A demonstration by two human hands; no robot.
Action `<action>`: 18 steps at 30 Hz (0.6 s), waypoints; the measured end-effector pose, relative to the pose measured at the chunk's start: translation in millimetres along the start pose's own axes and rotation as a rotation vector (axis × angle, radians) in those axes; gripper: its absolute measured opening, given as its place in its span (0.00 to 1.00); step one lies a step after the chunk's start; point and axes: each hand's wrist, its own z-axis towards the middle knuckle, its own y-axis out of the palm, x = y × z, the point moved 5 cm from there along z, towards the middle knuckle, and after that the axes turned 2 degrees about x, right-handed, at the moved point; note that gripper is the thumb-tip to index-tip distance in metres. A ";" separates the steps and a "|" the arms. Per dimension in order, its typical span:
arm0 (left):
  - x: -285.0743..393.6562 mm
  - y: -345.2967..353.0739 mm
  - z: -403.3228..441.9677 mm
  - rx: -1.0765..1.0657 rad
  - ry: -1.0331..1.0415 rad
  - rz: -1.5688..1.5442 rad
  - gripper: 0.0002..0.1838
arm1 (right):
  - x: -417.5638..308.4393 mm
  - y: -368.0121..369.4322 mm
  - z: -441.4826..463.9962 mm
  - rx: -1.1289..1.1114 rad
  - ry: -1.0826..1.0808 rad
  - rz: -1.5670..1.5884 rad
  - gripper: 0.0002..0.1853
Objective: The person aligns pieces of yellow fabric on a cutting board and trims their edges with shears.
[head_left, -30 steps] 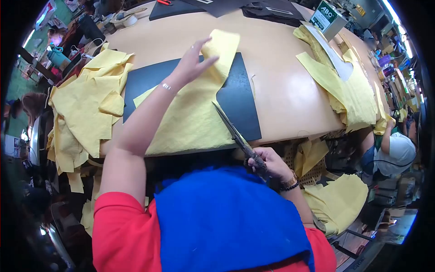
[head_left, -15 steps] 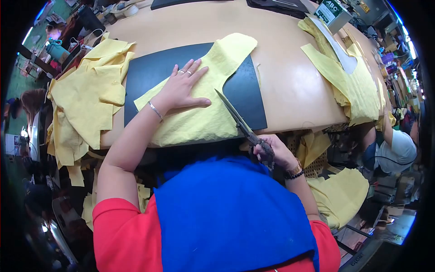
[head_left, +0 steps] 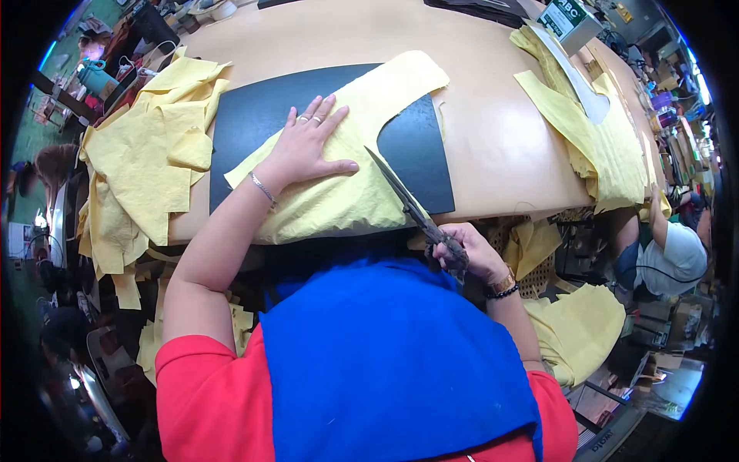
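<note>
A piece of yellow fabric [head_left: 339,204] lies over a dark mat [head_left: 254,115] at the table's near edge, with its narrower end reaching up and right past the mat. My left hand [head_left: 308,150] presses flat on this fabric, fingers spread. In my right hand [head_left: 466,250] is a pair of large dark scissors [head_left: 404,192], gripped by wrapped handles just off the table edge. Their blades point up and left, and the tips rest by the inner curve of the fabric's right edge. The blades look closed or nearly so.
Crumpled yellow fabric [head_left: 142,162] is heaped at the left and hangs over the edge. On the right lies a stack of yellow pieces [head_left: 616,162] with a pale template [head_left: 581,92] on it. Behind stands an ABC box [head_left: 570,27]. Another person [head_left: 670,254] sits at far right.
The fabric's far end has shifted a little to the right and up. My left hand stays pressed on the cloth, and the scissors have hardly moved.
</note>
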 end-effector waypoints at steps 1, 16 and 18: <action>0.3 -0.6 0.0 -0.002 -0.001 0.002 0.59 | -0.3 -1.4 0.3 0.002 0.011 -0.006 0.13; 8.5 -2.2 -10.2 -0.006 -0.086 0.012 0.57 | 9.9 0.7 -0.1 0.026 0.020 0.060 0.12; 9.7 -1.8 -11.0 -0.008 -0.088 0.017 0.58 | 7.8 -0.5 1.0 0.023 0.022 0.043 0.12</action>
